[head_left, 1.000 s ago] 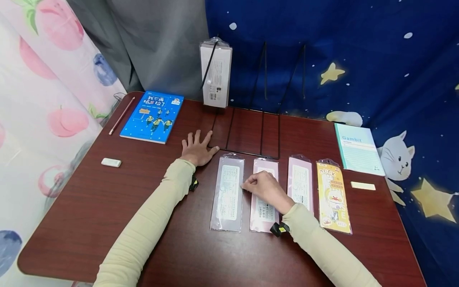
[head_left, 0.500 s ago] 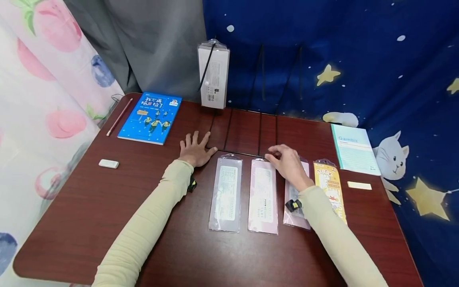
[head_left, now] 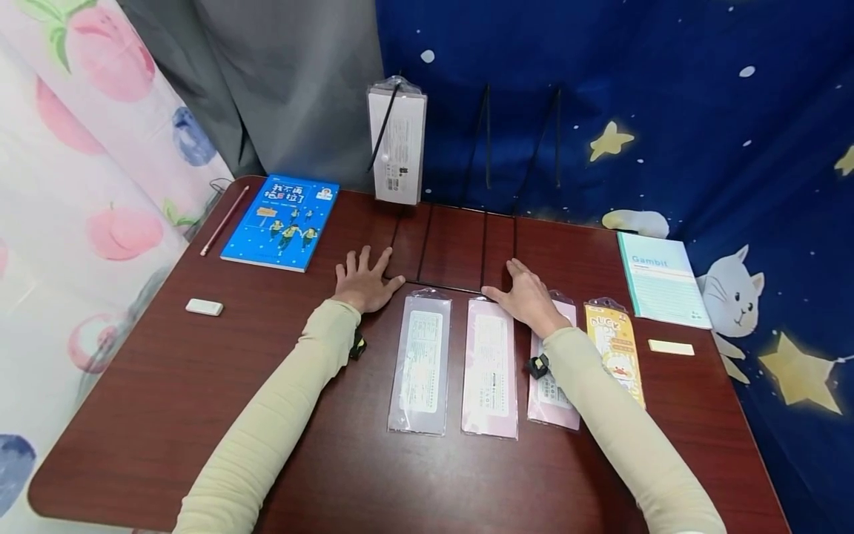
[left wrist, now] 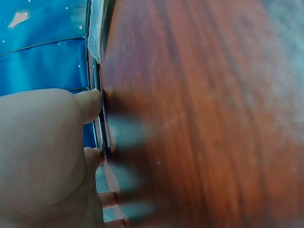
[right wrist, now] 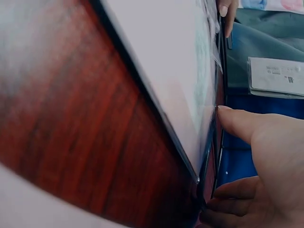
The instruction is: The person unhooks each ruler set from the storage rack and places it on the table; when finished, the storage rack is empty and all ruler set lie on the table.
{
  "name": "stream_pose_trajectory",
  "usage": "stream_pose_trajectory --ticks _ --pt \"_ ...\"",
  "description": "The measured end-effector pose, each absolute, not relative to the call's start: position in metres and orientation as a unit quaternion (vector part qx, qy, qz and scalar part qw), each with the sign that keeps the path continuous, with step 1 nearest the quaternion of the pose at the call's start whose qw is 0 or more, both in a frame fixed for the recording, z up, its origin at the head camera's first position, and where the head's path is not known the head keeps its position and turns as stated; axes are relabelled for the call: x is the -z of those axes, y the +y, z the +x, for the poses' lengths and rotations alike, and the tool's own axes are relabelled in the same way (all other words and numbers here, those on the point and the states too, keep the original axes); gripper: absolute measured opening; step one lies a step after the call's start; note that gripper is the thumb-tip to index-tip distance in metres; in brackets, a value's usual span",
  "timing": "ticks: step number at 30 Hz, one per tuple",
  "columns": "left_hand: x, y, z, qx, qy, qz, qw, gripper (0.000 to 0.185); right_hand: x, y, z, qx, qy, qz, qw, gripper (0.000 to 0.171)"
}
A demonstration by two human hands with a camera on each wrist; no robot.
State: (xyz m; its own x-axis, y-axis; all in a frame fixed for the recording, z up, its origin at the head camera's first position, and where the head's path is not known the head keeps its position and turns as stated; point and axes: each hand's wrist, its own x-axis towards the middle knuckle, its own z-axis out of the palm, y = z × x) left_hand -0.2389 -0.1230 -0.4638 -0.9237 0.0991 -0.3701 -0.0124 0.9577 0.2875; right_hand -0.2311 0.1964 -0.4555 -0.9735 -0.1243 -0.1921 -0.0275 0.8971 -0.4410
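My left hand (head_left: 363,282) rests palm down on the table with spread fingers, its thumb at the front left corner of a black wire rack (head_left: 454,286). At the rack's front right corner my right hand (head_left: 530,297) has its fingers extended, thumb tip by the front wire. In the right wrist view the right thumb (right wrist: 230,118) overlaps the edge of a flat packet. Three clear-wrapped packets, one greyish (head_left: 420,363) and two pink (head_left: 490,371), (head_left: 550,397), lie in a row before the rack. A yellow duck packet (head_left: 610,334) lies at the row's right end, partly behind my right sleeve.
A white packet (head_left: 398,148) hangs on the rack's left hook; two more hooks (head_left: 488,141) stand to its right. A blue book (head_left: 283,222), pencil (head_left: 224,221) and white eraser (head_left: 204,307) lie left. A notebook (head_left: 663,282) and pale yellow strip (head_left: 671,347) lie right.
My right hand has moved from between the greyish packet and its pink neighbour, rightward and back to the rack's front right corner, its fingers straightening. The left hand stays put.
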Motion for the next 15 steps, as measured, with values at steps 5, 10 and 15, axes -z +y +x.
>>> stream_pose_trajectory --ticks 5,10,15 --pt "0.46 -0.122 -0.238 -0.14 0.972 0.023 0.188 0.074 0.453 0.194 -0.232 0.219 0.968 -0.025 0.123 0.095" --pt "0.458 -0.122 -0.238 -0.133 0.974 0.026 0.18 0.074 0.454 0.193 -0.231 0.22 0.968 -0.015 0.123 0.096" --pt "0.452 -0.126 -0.24 -0.189 0.972 0.024 0.135 0.073 0.457 0.193 -0.228 0.217 0.968 -0.012 0.124 0.097"
